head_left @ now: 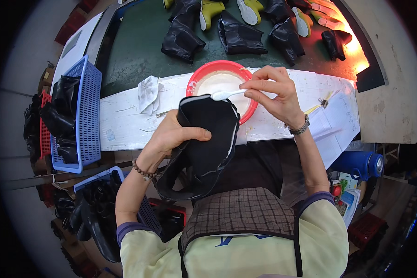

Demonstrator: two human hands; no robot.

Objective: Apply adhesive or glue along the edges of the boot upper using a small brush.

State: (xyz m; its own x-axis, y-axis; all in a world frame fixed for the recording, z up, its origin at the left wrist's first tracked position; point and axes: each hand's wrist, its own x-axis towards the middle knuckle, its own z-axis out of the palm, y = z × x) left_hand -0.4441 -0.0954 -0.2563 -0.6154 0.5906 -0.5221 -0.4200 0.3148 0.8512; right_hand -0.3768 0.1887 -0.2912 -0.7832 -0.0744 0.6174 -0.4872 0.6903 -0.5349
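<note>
My left hand [171, 136] grips a black boot upper [204, 139] and holds it up in front of my lap. A white brush [224, 94] is pinched in my right hand [275, 95], its tip resting on the top edge of the boot upper. Just behind stands a red bowl [204, 72] of white glue on the white board [125, 120].
A crumpled white cloth [148, 92] lies on the board left of the bowl. Blue baskets [88, 106] with black boot parts stand at my left. Several black and yellow boots [236, 32] lie on the green belt behind. A blue flask [359, 164] sits at right.
</note>
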